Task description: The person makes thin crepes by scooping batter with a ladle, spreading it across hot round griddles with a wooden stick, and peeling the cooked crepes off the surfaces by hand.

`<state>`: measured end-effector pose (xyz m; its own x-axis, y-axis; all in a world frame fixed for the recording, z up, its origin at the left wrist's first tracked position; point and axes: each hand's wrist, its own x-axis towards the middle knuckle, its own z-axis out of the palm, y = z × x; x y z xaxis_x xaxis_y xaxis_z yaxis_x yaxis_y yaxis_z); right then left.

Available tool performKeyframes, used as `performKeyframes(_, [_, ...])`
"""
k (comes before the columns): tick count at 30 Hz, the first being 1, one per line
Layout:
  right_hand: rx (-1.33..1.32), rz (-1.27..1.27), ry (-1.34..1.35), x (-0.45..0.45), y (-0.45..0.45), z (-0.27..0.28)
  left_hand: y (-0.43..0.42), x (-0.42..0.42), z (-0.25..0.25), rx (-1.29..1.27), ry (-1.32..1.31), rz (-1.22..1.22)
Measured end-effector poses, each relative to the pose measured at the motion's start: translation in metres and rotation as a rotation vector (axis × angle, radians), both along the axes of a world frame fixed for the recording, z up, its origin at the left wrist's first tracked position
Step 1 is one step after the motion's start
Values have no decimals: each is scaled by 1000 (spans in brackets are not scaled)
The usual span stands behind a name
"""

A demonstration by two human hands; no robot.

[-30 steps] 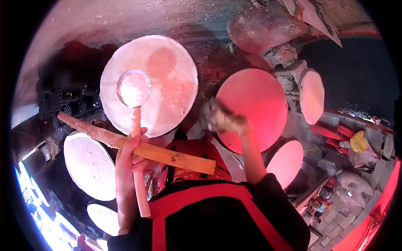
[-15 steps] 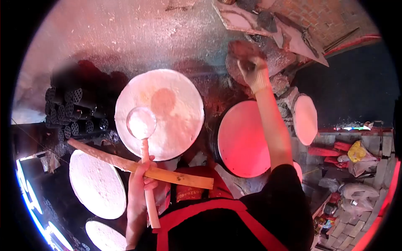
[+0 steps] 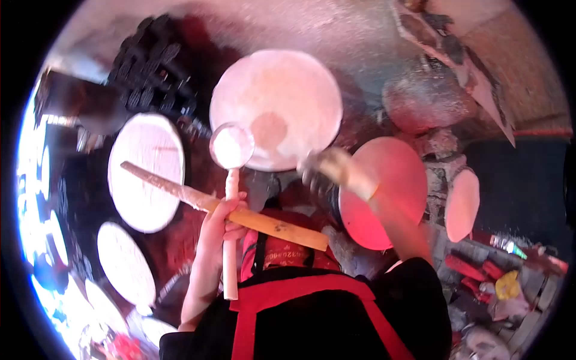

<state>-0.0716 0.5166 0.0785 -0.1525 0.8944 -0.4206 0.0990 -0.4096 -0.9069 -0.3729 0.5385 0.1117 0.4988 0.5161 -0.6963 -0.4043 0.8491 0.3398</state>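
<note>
My left hand (image 3: pixel 223 217) is closed around two things at once: a ladle (image 3: pixel 233 171) with a round bowl and pale handle, and a long flat wooden strip (image 3: pixel 273 227) crossing it. The ladle's bowl overlaps the lower left rim of a large round, white-coated disc (image 3: pixel 288 84) in this view. My right hand (image 3: pixel 327 169), in a glove with dark fingers, is at that disc's lower right edge. Its fingers are blurred, so I cannot tell whether they touch or grip the rim. Below the right forearm is a round red-lit disc (image 3: pixel 396 168).
Stacked dark perforated cylinders (image 3: pixel 147 72) stand at the upper left. More round white discs, one upright-looking (image 3: pixel 146 174) and one lower down (image 3: pixel 126 264), lie to the left. A rounded, rough mass (image 3: pixel 426 99) is at the upper right. Plastic bags (image 3: pixel 507 300) lie lower right.
My right hand has come from the rough rounded mass back to the white disc's edge. My left hand still holds the ladle and wooden strip. The whole view has shifted and turned.
</note>
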Motion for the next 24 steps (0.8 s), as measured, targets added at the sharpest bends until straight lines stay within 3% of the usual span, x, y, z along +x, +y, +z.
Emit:
performKeyframes(3, [-323,89,-87,-73,-93,-87,-67,-27,-9,-66,-88,145])
performKeyframes(5, [-304,162,-277,-99,-149,-172,-113,-41,-13,-34,32,214])
performKeyframes(6, [-80,247,-587,-106,-181,-227,-138,-50,-23,-45,32,254])
performKeyframes(7, [-38,291,-653,-108,-210,-265,-162,-59,-33,-57,33,290])
performKeyframes(9, [-106,350,-896,-109,-260,-333,-202,-75,-43,-156,122,368])
performKeyframes(13, [-155,562,-1316,-88,-287,-371,-260,-108,-71,-242,144,442])
performKeyframes(14, [-164,885,-1475,-82,-279,-364,-271,-114,-76,-280,167,476])
performKeyframes(15, [33,520,-1599,-70,-287,-399,-281,-121,-81,-294,163,497])
performKeyframes(16, [-128,616,-1610,-74,-272,-397,-290,-130,-86,-308,158,515])
performKeyframes(17, [130,984,-1636,-48,-270,-425,-296,-137,-92,-321,150,534])
performKeyframes(18, [61,1025,-1651,-32,-260,-454,-295,-142,-103,-341,180,526])
performKeyframes(21, [257,1176,-1741,-19,-239,-474,-313,-165,-111,-380,151,542])
performKeyframes(23, [-13,1036,-1627,-76,-212,-408,-328,-180,-119,-405,128,570])
performKeyframes(24, [141,1281,-1702,-35,-223,-464,-334,-186,-121,-424,131,576])
